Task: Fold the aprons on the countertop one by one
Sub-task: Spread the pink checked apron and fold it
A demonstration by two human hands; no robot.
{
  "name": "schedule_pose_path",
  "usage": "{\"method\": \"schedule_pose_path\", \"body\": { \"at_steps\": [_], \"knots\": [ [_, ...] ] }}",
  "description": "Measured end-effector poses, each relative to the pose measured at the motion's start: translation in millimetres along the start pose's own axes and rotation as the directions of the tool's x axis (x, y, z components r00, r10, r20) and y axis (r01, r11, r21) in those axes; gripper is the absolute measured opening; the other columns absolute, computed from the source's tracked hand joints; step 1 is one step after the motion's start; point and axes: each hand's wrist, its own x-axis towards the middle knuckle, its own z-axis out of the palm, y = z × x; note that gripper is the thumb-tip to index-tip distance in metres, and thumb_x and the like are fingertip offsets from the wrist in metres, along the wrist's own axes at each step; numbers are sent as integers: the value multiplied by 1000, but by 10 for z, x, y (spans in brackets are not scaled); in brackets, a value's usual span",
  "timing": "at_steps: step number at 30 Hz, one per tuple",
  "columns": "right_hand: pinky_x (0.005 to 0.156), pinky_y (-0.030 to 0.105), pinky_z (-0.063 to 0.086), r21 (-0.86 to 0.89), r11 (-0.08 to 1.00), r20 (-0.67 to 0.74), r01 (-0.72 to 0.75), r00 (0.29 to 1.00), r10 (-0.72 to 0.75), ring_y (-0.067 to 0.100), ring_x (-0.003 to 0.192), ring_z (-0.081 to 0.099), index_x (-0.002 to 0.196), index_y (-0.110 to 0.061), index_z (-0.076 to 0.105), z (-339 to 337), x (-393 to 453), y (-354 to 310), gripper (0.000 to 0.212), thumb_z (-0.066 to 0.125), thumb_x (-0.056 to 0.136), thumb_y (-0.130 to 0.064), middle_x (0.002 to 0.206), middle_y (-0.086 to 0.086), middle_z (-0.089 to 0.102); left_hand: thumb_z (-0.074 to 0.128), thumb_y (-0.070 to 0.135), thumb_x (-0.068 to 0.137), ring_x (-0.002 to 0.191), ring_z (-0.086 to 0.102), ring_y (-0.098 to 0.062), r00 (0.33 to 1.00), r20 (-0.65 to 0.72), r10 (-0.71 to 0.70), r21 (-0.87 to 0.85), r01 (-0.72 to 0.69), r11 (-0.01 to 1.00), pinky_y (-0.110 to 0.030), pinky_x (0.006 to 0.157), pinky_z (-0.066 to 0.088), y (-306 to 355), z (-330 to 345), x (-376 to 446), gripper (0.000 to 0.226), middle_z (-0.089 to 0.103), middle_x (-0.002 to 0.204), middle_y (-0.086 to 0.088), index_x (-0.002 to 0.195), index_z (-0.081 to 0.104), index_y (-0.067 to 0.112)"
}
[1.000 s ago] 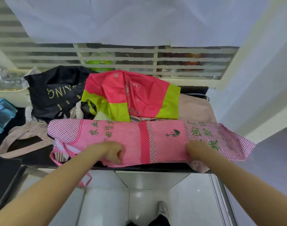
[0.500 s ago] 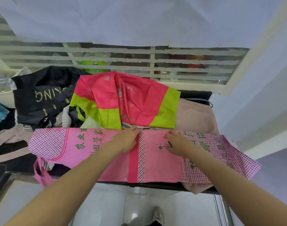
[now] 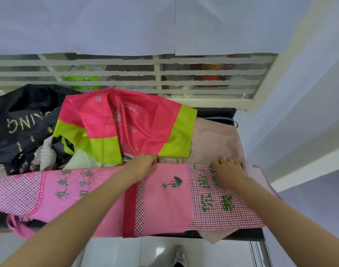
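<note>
Pink cloth covered the near part of the bench [image 3: 218, 110]: a pink checked apron [image 3: 164, 199] with green characters lay spread flat from the left end to the right end, its near edge hanging a little over the front lip. Both hands were at the apron's far edge. The left hand [image 3: 143, 162] sat near the middle of that edge, its fingers [image 3: 152, 158] curled down at the hem where the apron met the red and lime apron [image 3: 126, 124] behind it; it appeared to pinch the hem, though the fingertips themselves were hidden against the cloth. The right hand [image 3: 227, 166] was further to the right on the same edge, over the checked panel with the large green characters, fingers bent and gripping the hem there. The two hands were well apart, with the small green umbrella motif [image 3: 172, 183] between them and nearer the person. Behind the pink apron, the red and lime apron lay rumpled on the heap, with a black apron [image 3: 24, 122] bearing pale lettering to its left and a beige cloth [image 3: 216, 141] to its right, just beyond the right hand. A barred window [image 3: 157, 78] ran along the back of the bench, and a shoe [image 3: 181, 256] showed on the pale floor below.
</note>
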Motion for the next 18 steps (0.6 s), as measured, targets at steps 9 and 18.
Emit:
{"method": "schedule_pose_path", "body": {
  "at_steps": [9,18],
  "knots": [
    [86,43,44,-45,995,-223,92,970,-100,33,111,49,116,-3,54,-160,168,-381,35,61,83,-14,120,19,49,53,10,84,73,65,-36,948,-303,-93,131,138,982,-39,47,39,64,-73,-168,26,50,109,-12,109,44,9],
    [91,37,46,-108,994,-86,22,996,-31,30,115,54,120,-4,58,-214,196,-130,33,33,98,-2,123,12,54,53,19,88,110,51,-30,961,56,272,232,-278,932,-41,75,46,657,230,154,66,28,138,-7,147,24,26]
  ]
}}
